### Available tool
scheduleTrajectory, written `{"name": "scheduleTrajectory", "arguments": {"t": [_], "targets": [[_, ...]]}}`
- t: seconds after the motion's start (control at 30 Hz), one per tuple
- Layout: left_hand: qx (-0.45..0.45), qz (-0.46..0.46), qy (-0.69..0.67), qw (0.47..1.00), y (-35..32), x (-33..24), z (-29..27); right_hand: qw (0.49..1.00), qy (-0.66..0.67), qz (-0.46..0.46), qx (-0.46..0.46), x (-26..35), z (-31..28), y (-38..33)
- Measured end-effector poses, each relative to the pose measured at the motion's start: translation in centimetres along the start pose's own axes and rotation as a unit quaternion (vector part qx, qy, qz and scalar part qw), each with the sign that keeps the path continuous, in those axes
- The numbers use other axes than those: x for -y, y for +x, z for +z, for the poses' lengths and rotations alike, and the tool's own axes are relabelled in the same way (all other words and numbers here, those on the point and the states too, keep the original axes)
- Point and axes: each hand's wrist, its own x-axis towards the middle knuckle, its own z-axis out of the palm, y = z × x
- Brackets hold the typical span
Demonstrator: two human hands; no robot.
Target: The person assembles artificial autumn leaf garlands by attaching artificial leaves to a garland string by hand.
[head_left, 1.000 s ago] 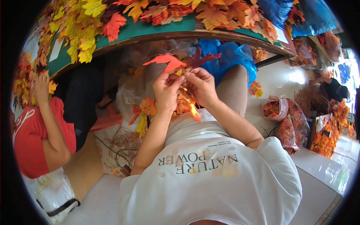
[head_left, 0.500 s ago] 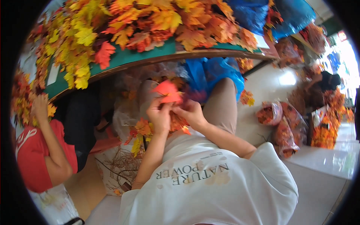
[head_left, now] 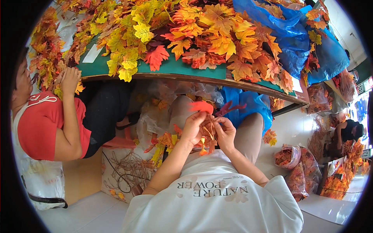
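Above my lap, both hands are closed close together on a small artificial leaf garland. My left hand [head_left: 194,127] pinches it just under a bright red leaf [head_left: 201,106], which is blurred by motion. The fingertips of my right hand [head_left: 226,134] pinch near a dark maroon leaf [head_left: 230,109], also smeared. Between the hands thin brown stems [head_left: 209,128] show, and orange leaves hang below them. What exactly lies between my fingertips is too small to make out. Yellow and orange artificial leaves [head_left: 163,145] are beside my left forearm.
Ahead stands a green-topped table [head_left: 155,70] heaped with artificial maple leaves [head_left: 217,29] and blue plastic bags [head_left: 285,39]. A co-worker in a red shirt [head_left: 39,132] sits at left. A box of brown stems [head_left: 128,171] is by my left elbow; bagged leaves [head_left: 297,176] lie on the floor at right.
The view has shifted, showing more of the table and the co-worker. My hands have turned a little; the maroon leaf now stands out to the right, and the stems between my hands show more clearly.
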Motion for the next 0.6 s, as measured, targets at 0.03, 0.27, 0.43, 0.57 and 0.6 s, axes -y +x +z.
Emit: {"name": "scheduleTrajectory", "arguments": {"t": [0.03,0.27,0.43,0.57,0.6], "targets": [[-0.017,0.004,-0.005,1.000,0.4,0.2,-0.9,0.997,-0.054,-0.054,0.013,0.3,0.4,0.1],[0.013,-0.006,0.205,0.979,1.2,0.1,-2.6,0.884,-0.338,-0.290,0.140,1.2,-0.8,0.6],[0.007,-0.039,0.233,0.972,1.0,-0.3,-2.2,0.734,-0.509,-0.341,0.292,3.2,-3.6,1.4],[0.055,0.004,0.092,0.994,1.4,1.3,-2.6,0.666,-0.532,-0.404,0.332,4.3,-5.0,2.5],[0.067,0.013,0.070,0.995,1.5,1.5,-2.8,0.665,-0.537,-0.403,0.326,4.7,-5.1,2.6]]}}
